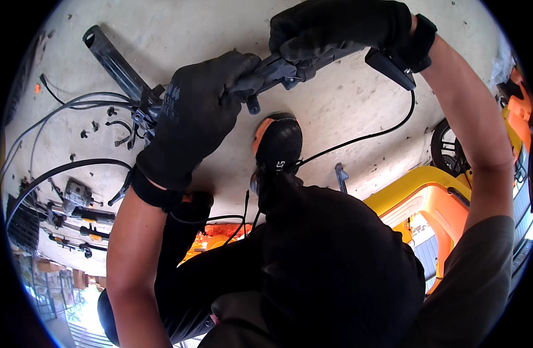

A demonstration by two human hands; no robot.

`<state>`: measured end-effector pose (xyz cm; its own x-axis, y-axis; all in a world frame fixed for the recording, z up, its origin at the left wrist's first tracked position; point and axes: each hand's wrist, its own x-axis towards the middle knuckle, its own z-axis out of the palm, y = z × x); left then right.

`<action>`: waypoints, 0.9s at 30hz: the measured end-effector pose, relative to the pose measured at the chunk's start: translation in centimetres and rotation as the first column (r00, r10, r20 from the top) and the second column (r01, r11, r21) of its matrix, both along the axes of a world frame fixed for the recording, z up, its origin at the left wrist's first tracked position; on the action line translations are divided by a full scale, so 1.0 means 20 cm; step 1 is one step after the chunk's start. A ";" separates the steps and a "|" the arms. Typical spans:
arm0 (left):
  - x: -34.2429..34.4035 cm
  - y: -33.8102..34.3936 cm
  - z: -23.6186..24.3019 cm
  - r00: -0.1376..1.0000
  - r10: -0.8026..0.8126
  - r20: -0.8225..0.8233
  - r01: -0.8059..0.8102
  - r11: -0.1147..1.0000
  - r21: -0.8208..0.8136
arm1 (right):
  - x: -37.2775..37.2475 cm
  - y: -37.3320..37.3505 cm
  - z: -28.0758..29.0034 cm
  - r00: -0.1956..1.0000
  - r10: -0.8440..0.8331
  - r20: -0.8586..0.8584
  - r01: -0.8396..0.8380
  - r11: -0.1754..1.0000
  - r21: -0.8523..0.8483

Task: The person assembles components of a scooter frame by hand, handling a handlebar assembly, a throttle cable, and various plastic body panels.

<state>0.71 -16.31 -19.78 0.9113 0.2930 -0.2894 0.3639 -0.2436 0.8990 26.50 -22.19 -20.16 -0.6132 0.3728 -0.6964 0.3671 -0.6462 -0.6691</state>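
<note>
My left hand [194, 110], in a black glove, grips the near left part of a black bar with metal fittings [278, 71], its fingers wrapped round it. My right hand [342, 29], also gloved, is closed round the bar's upper right part. The bar is held slanting up to the right above the floor; its far end is hidden by the right glove. Left of my left hand, a thick black tube with an open end [117, 64] slopes to a bracket [147, 113]. Whether tube and bar are joined is hidden. Black cables [75, 104] run left from the bracket.
Small bolts [95, 125] lie scattered on the concrete floor at left. Several metal parts [78, 194] sit below them. My shoe [280, 142] is under the bar. At right are a yellow-orange panel [417, 182] and a black wheel [446, 148]. A corded black box [391, 68] hangs by my right wrist.
</note>
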 end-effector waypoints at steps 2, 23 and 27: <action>0.00 0.00 0.00 1.000 0.012 -0.018 -0.012 1.000 -0.027 | 0.03 0.04 0.06 0.999 -0.012 -0.030 0.008 0.992 -0.123; 0.10 -0.07 0.07 0.992 0.029 -0.120 -0.021 0.998 0.064 | -0.13 -0.36 -0.09 0.878 -0.476 -0.055 0.301 0.458 0.837; 0.11 -0.05 0.09 0.994 -0.035 -0.100 0.054 0.980 0.189 | -0.12 -0.37 -0.11 0.884 -0.464 -0.061 0.289 0.439 0.851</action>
